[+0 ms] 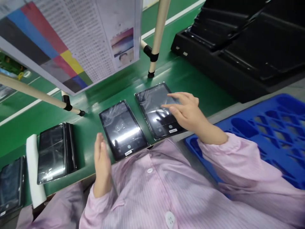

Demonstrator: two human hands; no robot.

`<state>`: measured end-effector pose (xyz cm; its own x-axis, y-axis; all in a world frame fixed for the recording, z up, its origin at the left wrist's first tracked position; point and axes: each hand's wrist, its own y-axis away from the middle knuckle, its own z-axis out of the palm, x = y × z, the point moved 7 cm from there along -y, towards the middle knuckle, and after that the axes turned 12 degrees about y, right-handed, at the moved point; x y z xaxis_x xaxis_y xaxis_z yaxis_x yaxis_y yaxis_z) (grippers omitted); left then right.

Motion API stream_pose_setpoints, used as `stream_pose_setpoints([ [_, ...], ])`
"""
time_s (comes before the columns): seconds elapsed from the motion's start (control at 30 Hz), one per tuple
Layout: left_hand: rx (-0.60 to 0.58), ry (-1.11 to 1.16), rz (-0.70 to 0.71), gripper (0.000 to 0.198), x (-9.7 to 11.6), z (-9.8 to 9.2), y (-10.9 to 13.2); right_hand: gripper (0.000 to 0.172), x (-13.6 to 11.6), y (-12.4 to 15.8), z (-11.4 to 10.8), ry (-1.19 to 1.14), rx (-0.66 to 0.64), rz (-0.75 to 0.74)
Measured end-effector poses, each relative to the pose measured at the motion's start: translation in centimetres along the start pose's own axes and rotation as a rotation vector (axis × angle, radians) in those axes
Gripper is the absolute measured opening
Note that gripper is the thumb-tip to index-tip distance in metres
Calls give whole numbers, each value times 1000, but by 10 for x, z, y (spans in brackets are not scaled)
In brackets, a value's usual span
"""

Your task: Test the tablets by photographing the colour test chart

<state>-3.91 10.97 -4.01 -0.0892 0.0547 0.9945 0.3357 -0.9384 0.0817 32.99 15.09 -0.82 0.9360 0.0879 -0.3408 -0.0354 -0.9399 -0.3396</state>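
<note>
This looks like a factory workshop where tablets (pixel 124 130) are handled in number: several, some in shiny film, lie along a green surface (pixel 87 136) from the centre to eight o'clock. A printed colour chart (pixel 78 41) hangs at eleven o'clock by a pipe frame (pixel 160 28). Black trays (pixel 257 47) fill two o'clock, a blue plastic crate (pixel 254 109) three to four, and a striped pink work shirt (pixel 152 187) six.

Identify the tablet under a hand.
The right tablet of the pair before the shirt: the right hand reaches over its screen; no hand covers the left tablet or those farther left.
</note>
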Motion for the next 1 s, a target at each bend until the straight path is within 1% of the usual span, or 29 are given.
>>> stream_pose_setpoints([
  [0.07, -22, -253, 200, 51, 20, -9, 6, 45, 0, 0, 9, 116, -69, -40],
  [0.1, -39, -376, 286, 49, 28, -10, 9, 42, 0, 1, 13, 144, -99, -55],
  [0.13, -58, -492, 351, 46, 34, -10, 11, 41, -1, 1, 17, 163, -128, -67],
  [0.2, -118, -709, 432, 38, 42, -1, 13, 40, -2, 2, 23, 179, -174, -78],
  [0.27, -198, -911, 471, 36, 42, 17, 12, 41, -3, 1, 22, 156, -163, -73],
  [0.33, -255, -1056, 498, 37, 40, 36, 9, 45, -1, 0, 15, 109, -79, -40],
  [0.4, -267, -1142, 506, 38, 38, 50, 4, 49, 5, 0, 7, 78, 13, 8],
  [0.5, -287, -1264, 468, 40, 31, 62, -1, 51, 18, 4, 3, 93, 43, 62],
  [0.6, -306, -1300, 480, 40, 30, 63, -1, 48, 31, 10, 3, 155, 0, 100],
  [0.7, -307, -1199, 557, 39, 37, 63, 3, 45, 41, 15, 1, 225, -35, 126],
  [0.77, -340, -1152, 574, 39, 38, 66, 7, 44, 45, 16, -1, 246, -40, 130],
  [0.9, -428, -1167, 545, 39, 30, 80, 14, 42, 48, 16, 2, 253, -35, 124],
  [1.0, -457, -1180, 529, 40, 27, 87, 16, 40, 48, 16, 7, 244, -34, 112],
])
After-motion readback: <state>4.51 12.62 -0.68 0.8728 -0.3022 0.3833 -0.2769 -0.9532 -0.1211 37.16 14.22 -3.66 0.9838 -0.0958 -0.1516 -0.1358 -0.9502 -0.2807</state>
